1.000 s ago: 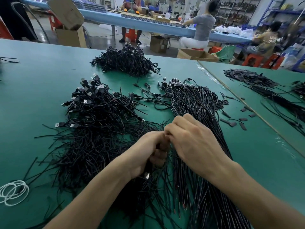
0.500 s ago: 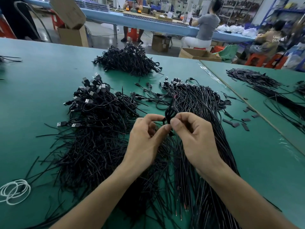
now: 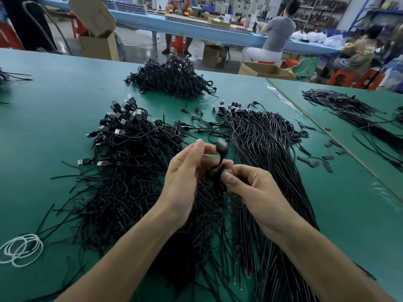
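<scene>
A small coiled black cable (image 3: 216, 173) with a blurred plug end (image 3: 221, 147) sticking up is held above the green table (image 3: 54, 118). My right hand (image 3: 248, 188) pinches the coil between thumb and fingers. My left hand (image 3: 185, 177) is beside the coil on its left, palm toward it and fingers mostly straight and blurred. Under both hands lie a tangled heap of black USB cables (image 3: 126, 171) on the left and a straighter bundle of black cables (image 3: 268, 153) on the right.
Another black cable pile (image 3: 174, 79) sits farther back. White cord loops (image 3: 20, 249) lie at the near left. Short black sleeve pieces (image 3: 314, 163) are scattered to the right by a table seam (image 3: 327, 131). People sit at a blue bench beyond, with cardboard boxes (image 3: 98, 46).
Both hands lifted off the pile and moved away from me with one cable. The left hand's fingers have straightened out of their pinch, and the plug end now sticks up between the hands.
</scene>
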`<state>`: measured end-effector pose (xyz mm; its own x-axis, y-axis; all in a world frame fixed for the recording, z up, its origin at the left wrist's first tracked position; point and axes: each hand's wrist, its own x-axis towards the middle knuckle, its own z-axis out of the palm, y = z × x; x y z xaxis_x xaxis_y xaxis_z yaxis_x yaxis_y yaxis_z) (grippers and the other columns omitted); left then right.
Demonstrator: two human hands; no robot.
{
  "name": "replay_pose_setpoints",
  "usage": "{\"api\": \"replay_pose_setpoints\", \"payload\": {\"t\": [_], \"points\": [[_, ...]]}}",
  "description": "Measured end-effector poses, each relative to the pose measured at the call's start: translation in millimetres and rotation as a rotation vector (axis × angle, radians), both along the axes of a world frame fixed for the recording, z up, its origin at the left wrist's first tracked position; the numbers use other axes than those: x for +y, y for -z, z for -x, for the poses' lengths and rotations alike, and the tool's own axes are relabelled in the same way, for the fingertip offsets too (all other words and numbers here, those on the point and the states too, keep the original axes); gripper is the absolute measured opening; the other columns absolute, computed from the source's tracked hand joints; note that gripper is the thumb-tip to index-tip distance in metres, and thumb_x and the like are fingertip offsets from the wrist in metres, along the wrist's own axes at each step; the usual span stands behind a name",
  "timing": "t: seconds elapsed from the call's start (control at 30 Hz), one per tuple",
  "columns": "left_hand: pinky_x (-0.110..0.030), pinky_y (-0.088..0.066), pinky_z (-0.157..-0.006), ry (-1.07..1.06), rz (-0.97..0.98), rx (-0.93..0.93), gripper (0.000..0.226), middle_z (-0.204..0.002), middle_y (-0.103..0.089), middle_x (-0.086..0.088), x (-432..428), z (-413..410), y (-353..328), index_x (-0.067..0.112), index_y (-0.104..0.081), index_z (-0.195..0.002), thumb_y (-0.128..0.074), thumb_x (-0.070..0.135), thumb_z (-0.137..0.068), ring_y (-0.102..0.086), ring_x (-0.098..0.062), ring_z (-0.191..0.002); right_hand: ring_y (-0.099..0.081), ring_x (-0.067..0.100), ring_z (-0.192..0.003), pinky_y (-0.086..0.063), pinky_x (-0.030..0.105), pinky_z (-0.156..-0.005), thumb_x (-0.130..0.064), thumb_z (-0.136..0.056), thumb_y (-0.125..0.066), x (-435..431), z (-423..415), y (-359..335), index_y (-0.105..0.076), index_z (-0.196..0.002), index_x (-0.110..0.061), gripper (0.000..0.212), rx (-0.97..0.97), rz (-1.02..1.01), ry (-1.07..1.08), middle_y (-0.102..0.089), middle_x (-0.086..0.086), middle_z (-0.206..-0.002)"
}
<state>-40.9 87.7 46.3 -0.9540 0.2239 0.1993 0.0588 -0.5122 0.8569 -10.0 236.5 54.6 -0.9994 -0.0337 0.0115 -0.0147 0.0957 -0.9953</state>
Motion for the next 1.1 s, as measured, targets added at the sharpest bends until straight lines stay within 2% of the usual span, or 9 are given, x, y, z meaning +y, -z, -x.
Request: {"api": "replay_pose_setpoints", "payload": {"t": [0.1, 0.2, 0.27, 0.43, 0.57, 0.73, 0.9, 1.0, 1.1], "points": [[-0.019, -0.051, -0.071, -0.023, 0.161, 0.145, 0.004, -0.079, -0.072, 0.004, 3.4, -3.2, 3.3, 0.027, -0.071, -0.084, -0.073, 0.03, -0.085, -0.065, -0.008, -0.073, -0.059, 0.005, -0.073, -0.05, 0.018, -0.069, -0.031, -0.083, -0.07, 6.0, 3.5, -4.7, -0.071, -0.09, -0.007, 0.025, 0.061, -0.06, 0.037, -0.068, 0.002, -0.076], [-0.012, -0.04, -0.059, -0.211, 0.529, 0.276, 0.027, -0.077, -0.058, 0.013, 5.5, -2.0, 13.9, 0.032, -0.063, -0.09, -0.085, 0.026, -0.076, -0.048, -0.001, -0.063, -0.058, 0.007, -0.071, -0.05, 0.023, -0.069, -0.015, -0.092, -0.068, 15.5, 7.4, -8.5, -0.07, -0.085, -0.014, 0.007, 0.172, -0.251, 0.164, -0.067, 0.0, -0.076], [-0.016, -0.037, -0.053, -0.237, 0.611, 0.246, 0.03, -0.067, -0.052, 0.014, 7.7, -2.7, 16.4, 0.031, -0.058, -0.088, -0.085, 0.025, -0.077, -0.042, -0.003, -0.055, -0.057, 0.004, -0.07, -0.047, 0.016, -0.068, -0.016, -0.09, -0.07, 17.7, 6.7, -9.7, -0.069, -0.084, -0.021, 0.008, 0.279, -0.405, 0.22, -0.067, -0.004, -0.08], [-0.026, -0.051, -0.049, -0.107, 0.509, 0.091, 0.022, -0.068, -0.072, -0.004, 11.0, -6.8, 16.7, 0.025, -0.055, -0.082, -0.077, 0.026, -0.087, -0.07, -0.022, -0.055, -0.06, 0.004, -0.076, -0.046, 0.012, -0.07, -0.014, -0.091, -0.069, 7.5, 0.2, -8.4, -0.065, -0.084, -0.031, 0.018, 0.386, -0.409, 0.28, -0.066, 0.0, -0.087], [-0.032, -0.06, -0.073, -0.035, 0.356, -0.017, 0.004, -0.091, -0.075, -0.016, 15.7, -5.9, 15.1, 0.004, -0.061, -0.098, -0.063, 0.008, -0.096, -0.074, -0.03, -0.086, -0.065, 0.008, -0.08, -0.053, 0.019, -0.073, -0.013, -0.091, -0.068, -9.7, -3.8, -2.3, -0.068, -0.087, -0.025, 0.013, 0.357, -0.274, 0.262, -0.067, 0.003, -0.09], [-0.034, -0.059, -0.075, 0.08, -0.045, -0.275, 0.039, -0.09, -0.074, -0.012, 8.9, -5.1, 1.2, 0.013, -0.069, -0.08, -0.035, 0.018, -0.098, -0.07, -0.026, -0.086, -0.067, 0.013, -0.086, -0.055, 0.029, -0.082, -0.011, -0.092, -0.066, -12.5, -2.7, -3.7, -0.071, -0.089, -0.014, 0.006, 0.244, -0.129, 0.171, -0.072, 0.002, -0.089], [-0.03, -0.056, -0.079, 0.012, 0.016, -0.147, 0.044, -0.102, -0.076, -0.012, 4.9, -2.7, -4.0, 0.027, -0.075, -0.075, -0.047, 0.056, -0.092, -0.072, -0.023, -0.095, -0.064, 0.003, -0.079, -0.051, 0.015, -0.077, -0.01, -0.094, -0.064, -10.4, -7.1, -3.7, -0.071, -0.086, -0.01, 0.01, 0.12, -0.003, 0.035, -0.071, -0.005, -0.081], [-0.026, -0.057, -0.078, 0.022, -0.038, -0.113, 0.044, -0.095, -0.076, -0.014, 4.1, -3.0, -2.4, 0.027, -0.071, -0.07, -0.05, 0.061, -0.087, -0.073, -0.024, -0.093, -0.063, -0.002, -0.077, -0.048, 0.01, -0.074, -0.011, -0.092, -0.065, -7.1, -6.1, -4.2, -0.072, -0.09, -0.01, 0.007, 0.067, 0.03, 0.031, -0.072, -0.007, -0.081], [-0.047, -0.053, -0.098, -0.011, 0.031, -0.041, 0.031, -0.095, -0.069, -0.027, 5.3, -2.9, 3.9, 0.015, -0.067, -0.077, -0.066, 0.044, -0.088, -0.065, -0.031, -0.097, -0.068, 0.002, -0.085, -0.05, 0.011, -0.076, -0.012, -0.09, -0.067, -3.9, -4.5, -5.5, -0.074, -0.099, -0.01, 0.011, 0.047, 0.037, 0.052, -0.076, 0.001, -0.092]]}}
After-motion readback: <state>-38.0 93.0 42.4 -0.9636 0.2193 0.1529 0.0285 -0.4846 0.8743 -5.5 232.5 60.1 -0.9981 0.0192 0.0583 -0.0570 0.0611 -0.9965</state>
